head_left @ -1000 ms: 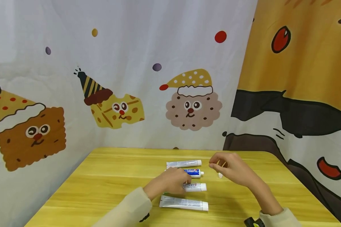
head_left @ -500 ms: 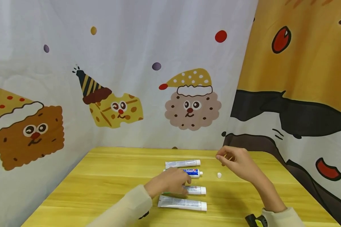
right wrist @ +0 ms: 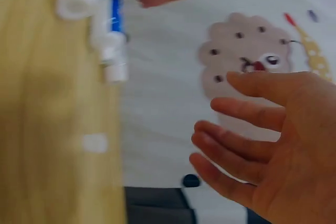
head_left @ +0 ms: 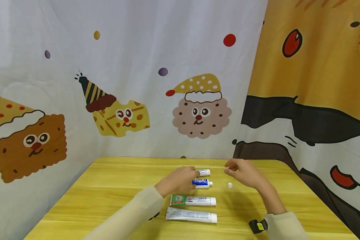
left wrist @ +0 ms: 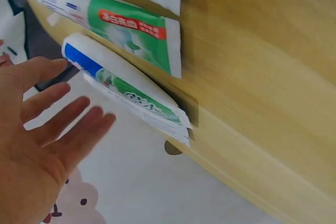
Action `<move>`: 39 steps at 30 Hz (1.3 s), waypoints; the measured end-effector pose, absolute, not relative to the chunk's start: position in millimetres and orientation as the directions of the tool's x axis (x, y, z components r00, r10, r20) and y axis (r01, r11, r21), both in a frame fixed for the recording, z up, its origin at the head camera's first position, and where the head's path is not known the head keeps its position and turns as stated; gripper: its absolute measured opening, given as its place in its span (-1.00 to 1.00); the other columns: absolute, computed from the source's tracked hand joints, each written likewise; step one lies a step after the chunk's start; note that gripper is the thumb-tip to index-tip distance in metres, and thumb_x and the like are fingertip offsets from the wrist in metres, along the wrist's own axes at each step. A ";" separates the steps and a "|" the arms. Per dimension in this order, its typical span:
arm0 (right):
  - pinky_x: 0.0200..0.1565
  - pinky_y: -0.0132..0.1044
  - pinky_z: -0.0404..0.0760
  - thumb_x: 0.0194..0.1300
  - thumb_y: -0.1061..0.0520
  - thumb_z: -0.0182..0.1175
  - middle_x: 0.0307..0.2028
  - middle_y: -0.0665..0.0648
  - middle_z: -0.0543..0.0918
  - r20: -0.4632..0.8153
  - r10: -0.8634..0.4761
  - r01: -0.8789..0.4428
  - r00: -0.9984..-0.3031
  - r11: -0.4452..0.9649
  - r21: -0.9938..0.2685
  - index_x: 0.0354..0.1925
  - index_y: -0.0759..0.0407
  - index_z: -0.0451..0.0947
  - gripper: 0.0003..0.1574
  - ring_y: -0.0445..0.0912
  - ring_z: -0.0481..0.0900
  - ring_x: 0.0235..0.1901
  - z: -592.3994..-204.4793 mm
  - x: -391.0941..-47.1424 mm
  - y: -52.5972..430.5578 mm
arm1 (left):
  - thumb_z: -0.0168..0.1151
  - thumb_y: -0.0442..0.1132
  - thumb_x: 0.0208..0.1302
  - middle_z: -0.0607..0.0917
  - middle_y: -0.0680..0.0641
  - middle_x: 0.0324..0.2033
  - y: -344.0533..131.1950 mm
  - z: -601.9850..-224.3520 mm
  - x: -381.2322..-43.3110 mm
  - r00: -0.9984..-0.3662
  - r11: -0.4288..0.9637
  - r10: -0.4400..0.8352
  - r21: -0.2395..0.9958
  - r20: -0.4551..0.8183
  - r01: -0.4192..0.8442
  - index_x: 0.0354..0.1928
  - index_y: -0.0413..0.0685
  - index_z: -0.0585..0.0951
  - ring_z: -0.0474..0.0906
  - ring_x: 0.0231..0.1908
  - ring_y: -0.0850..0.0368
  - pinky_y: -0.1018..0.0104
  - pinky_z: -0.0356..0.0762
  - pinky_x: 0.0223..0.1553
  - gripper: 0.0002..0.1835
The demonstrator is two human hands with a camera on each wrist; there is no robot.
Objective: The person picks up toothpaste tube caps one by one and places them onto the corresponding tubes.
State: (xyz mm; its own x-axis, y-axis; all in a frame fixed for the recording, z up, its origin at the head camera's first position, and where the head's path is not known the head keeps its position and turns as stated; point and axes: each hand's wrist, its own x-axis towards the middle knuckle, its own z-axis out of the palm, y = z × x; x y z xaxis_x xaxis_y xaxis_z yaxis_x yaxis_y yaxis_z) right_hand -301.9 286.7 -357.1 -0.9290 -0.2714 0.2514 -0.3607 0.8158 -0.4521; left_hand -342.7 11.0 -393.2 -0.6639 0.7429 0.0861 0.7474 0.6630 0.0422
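Observation:
My left hand [head_left: 180,181] is over the left ends of the two far toothpaste tubes, hiding them in the head view. Its fingers reach out, holding nothing, beside the blue-and-green tube [left wrist: 123,82] in the left wrist view. That blue tube [head_left: 201,183] has a bare nozzle pointing right. Behind it lies a pale tube [head_left: 204,172] with a white cap. My right hand [head_left: 246,173] hovers right of the tubes with spread, bare fingers, also seen from the wrist as an unburdened hand [right wrist: 247,145]. Below it, a small white cap [head_left: 230,185] sits on the table.
Nearer to me lie a green-and-white toothpaste tube [head_left: 192,200] and a silvery-white one [head_left: 192,215], both capped and roughly parallel. They rest on a yellow wood-grain table [head_left: 123,206]. A cartoon-printed curtain [head_left: 132,50] stands behind the table's far edge.
My left hand has moved away from me toward the far tubes, uncovering the green-and-white tube. My right hand rose slightly, then came back down and a little left.

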 end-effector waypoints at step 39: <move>-0.40 -0.23 0.48 0.27 0.31 0.24 -0.43 0.08 0.66 0.086 -0.328 -0.332 -0.941 0.840 -0.429 -0.19 0.23 0.74 -0.82 -0.14 0.47 -0.47 -403.4 -318.7 292.1 | 0.48 -0.17 0.15 0.64 0.20 -0.38 15.1 -415.2 -367.0 -0.723 0.720 0.691 -0.075 -0.010 0.689 -0.18 0.16 0.61 0.44 -0.44 0.28 0.40 0.48 -0.34 -0.76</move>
